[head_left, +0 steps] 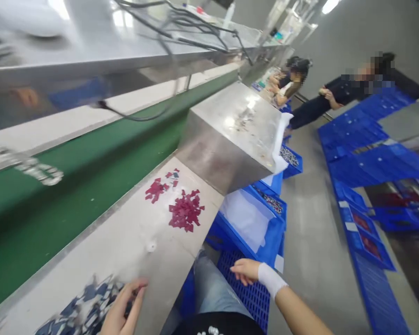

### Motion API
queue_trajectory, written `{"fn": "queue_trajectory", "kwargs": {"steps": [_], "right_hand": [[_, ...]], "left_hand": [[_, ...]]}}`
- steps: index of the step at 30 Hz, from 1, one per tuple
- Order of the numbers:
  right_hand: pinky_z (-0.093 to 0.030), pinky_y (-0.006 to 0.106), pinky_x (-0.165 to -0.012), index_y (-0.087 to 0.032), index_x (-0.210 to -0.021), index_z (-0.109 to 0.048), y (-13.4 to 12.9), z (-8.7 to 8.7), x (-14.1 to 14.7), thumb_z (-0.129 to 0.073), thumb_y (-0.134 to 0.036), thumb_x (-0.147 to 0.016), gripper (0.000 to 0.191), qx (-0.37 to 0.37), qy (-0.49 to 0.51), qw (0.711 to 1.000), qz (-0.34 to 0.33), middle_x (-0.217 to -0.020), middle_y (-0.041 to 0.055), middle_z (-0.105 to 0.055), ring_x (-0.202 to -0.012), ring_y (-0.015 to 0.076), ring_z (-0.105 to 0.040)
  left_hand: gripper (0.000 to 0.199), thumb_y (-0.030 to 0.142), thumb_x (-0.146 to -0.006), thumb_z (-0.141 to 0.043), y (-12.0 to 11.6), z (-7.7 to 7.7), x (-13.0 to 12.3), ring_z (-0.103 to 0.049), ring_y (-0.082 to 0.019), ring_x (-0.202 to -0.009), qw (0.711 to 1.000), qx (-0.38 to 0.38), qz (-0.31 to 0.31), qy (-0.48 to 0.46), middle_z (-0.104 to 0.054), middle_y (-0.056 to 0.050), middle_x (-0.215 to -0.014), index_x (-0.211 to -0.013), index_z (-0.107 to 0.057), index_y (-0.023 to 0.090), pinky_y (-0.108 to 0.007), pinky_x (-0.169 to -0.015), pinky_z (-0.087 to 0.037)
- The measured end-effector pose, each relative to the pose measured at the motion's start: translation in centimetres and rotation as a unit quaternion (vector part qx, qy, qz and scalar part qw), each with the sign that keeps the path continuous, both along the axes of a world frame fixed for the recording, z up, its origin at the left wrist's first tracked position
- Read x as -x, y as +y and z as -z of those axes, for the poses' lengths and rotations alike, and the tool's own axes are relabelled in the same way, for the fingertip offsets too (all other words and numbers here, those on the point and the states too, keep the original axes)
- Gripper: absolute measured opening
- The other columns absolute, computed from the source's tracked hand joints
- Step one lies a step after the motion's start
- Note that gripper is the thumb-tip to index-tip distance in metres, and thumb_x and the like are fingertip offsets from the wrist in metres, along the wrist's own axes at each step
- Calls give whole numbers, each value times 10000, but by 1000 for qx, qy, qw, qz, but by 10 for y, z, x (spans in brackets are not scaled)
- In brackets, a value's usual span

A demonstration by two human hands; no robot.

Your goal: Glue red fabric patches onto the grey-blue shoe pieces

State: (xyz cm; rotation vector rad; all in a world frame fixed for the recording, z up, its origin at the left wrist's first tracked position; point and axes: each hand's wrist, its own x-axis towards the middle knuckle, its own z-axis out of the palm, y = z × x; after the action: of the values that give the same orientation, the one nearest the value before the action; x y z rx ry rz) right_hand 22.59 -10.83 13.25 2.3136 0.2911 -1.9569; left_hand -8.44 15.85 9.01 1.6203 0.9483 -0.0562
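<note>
My left hand [124, 309] is at the near end of the pale worktop [125, 242], beside a loose heap of dark blue-grey flat pieces [91, 304]. Its thumb and forefinger come together at the tips; whatever lies between them is hidden and blurred. My right hand [246, 271], with a white band at the wrist, hangs to the right of my leg above a blue slatted crate [261, 302]. Its fingers are loosely bent and apart, with nothing visible in them. Farther up the worktop lie a large pile of dark red pieces [186, 211] and a smaller red pile [156, 190].
A metal box [212, 153] stands at the worktop's far end. A green belt [73, 177] runs along the left. Blue bins [275, 232], one with a white liner [247, 218], line the right edge. Across the aisle are blue racks [363, 125] and a standing person [335, 95].
</note>
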Motion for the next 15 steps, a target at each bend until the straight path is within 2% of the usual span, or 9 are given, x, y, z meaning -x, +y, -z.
{"fn": "queue_trajectory", "kwargs": {"steps": [2, 4, 6, 8, 11, 13, 15], "right_hand": [[-579, 325, -708, -130, -1099, -625, -71, -1, -41, -589, -367, -996, 262, 53, -22, 996, 67, -999, 52, -658, -804, 162, -658], [-584, 342, -730, -136, -1141, -614, -144, 3, -80, -599, -358, -991, 268, 89, -41, 987, 129, -1050, 64, -653, -845, 176, -662], [-584, 365, -762, -141, -1176, -604, -210, 15, -118, -604, -353, -988, 283, 104, -55, 975, 186, -1099, 75, -645, -891, 191, -661], [-580, 388, -799, -145, -1201, -596, -263, 38, -155, -603, -355, -987, 300, 104, -64, 964, 235, -1144, 84, -634, -938, 206, -656], [-572, 409, -833, -147, -1213, -595, -319, 79, -199, -605, -358, -985, 311, 85, -64, 947, 304, -1178, 88, -623, -984, 223, -648], [-574, 406, -829, -146, -1216, -593, -344, 103, -215, -608, -350, -984, 309, 58, -59, 933, 351, -1176, 87, -624, -981, 223, -649], [-582, 394, -807, -146, -1218, -590, -359, 123, -224, -608, -336, -986, 301, 12, -56, 916, 397, -1159, 86, -629, -954, 211, -655]], "left_hand": [[575, 712, -836, -472, -27, 3, -43, -611, -313, -1144, 997, 30, 75, 3, -680, -110, -1179, -1066, -677, 226, -401, -998, -499], [578, 720, -824, -470, -65, 10, -92, -616, -300, -1117, 989, 65, 129, 21, -693, -101, -1127, -1041, -672, 224, -384, -1008, -480], [593, 759, -762, -500, -112, 22, -144, -634, -292, -1051, 982, 90, 161, 47, -709, -82, -1023, -961, -674, 228, -371, -986, -485], [615, 799, -677, -543, -163, 35, -195, -649, -283, -991, 975, 106, 180, 75, -707, -61, -917, -866, -672, 228, -361, -963, -495], [619, 814, -613, -591, -232, 51, -259, -683, -278, -922, 961, 143, 195, 135, -702, -46, -844, -799, -668, 229, -378, -886, -538], [540, 777, -681, -595, -266, 55, -292, -710, -274, -879, 950, 164, 190, 187, -706, -47, -813, -763, -662, 248, -391, -819, -564], [435, 685, -807, -583, -285, 55, -322, -714, -250, -869, 943, 159, 176, 233, -707, -51, -806, -778, -661, 258, -386, -799, -569]]}}
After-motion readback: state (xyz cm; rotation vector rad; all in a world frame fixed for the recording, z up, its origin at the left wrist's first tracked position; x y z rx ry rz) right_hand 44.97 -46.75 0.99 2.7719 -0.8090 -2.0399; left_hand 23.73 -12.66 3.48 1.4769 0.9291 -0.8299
